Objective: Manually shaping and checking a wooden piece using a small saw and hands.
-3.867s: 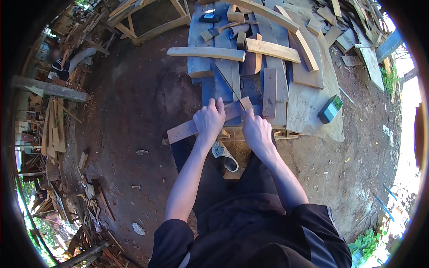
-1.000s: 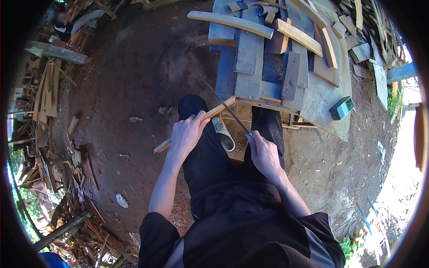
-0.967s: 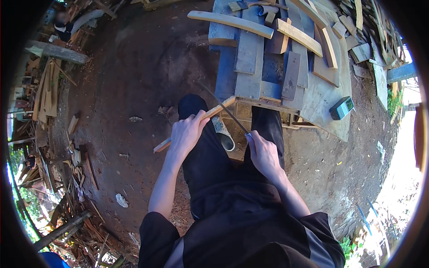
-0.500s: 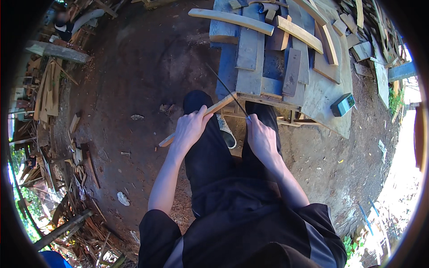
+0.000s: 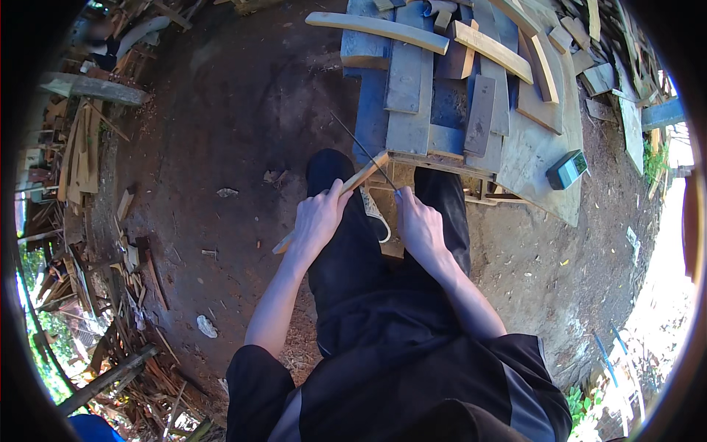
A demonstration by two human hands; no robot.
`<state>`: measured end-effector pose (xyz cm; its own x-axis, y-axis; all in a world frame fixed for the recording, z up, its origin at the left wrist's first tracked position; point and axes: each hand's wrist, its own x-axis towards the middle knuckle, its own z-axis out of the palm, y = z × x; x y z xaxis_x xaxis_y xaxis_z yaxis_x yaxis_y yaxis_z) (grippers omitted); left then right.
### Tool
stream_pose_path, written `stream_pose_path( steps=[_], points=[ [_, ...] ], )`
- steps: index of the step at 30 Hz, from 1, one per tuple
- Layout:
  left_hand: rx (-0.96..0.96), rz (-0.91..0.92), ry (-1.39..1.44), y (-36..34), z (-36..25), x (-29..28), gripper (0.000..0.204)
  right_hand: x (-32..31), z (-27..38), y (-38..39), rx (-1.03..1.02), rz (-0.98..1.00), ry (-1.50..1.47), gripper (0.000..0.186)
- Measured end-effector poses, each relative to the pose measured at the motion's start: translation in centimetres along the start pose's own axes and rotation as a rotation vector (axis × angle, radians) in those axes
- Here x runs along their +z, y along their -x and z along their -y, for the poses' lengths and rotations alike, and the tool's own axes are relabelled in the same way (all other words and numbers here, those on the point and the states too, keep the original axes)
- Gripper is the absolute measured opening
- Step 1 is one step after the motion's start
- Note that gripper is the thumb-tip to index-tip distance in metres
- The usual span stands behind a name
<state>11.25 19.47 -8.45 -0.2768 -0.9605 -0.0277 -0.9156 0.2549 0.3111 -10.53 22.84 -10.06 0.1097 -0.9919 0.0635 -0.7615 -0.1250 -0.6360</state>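
My left hand point(image 5: 318, 219) is closed around a slim curved wooden strip point(image 5: 366, 172), which slants up to the right across my left leg. The strip's far end touches the near edge of a low wooden bench point(image 5: 442, 163). My right hand point(image 5: 420, 227) grips the near end of a long, thin, dark file-like tool point(image 5: 352, 136). That tool lies across the strip close to its far end and points up to the left. Its handle is mostly hidden inside my fist.
Planks cover the bench top, with a curved wooden piece point(image 5: 375, 29) and a pale bar point(image 5: 492, 51) on them. A dark teal box point(image 5: 566, 170) sits on a grey board at right. Scrap wood point(image 5: 136, 258) lines the left side.
The file-like tool has slid up and left across the strip, my right hand moving the same way. My left hand and the strip have shifted slightly right.
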Motion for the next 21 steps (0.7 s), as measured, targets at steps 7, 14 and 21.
stream_pose_path(
  steps=[7,14,21],
  points=[
    [-0.064,0.041,-0.080,0.3,-1.7,-1.5,0.025,-0.4,0.2,0.2,0.011,0.032,-0.025,0.013],
    [-0.066,0.095,-0.198,0.0,-2.8,-4.2,0.024,-2.0,0.8,0.3,0.023,0.015,-0.053,0.013],
    [-0.043,0.120,-0.239,-0.4,-2.8,-4.9,0.025,-2.5,0.9,0.6,0.021,-0.004,-0.072,0.015]
  ],
)
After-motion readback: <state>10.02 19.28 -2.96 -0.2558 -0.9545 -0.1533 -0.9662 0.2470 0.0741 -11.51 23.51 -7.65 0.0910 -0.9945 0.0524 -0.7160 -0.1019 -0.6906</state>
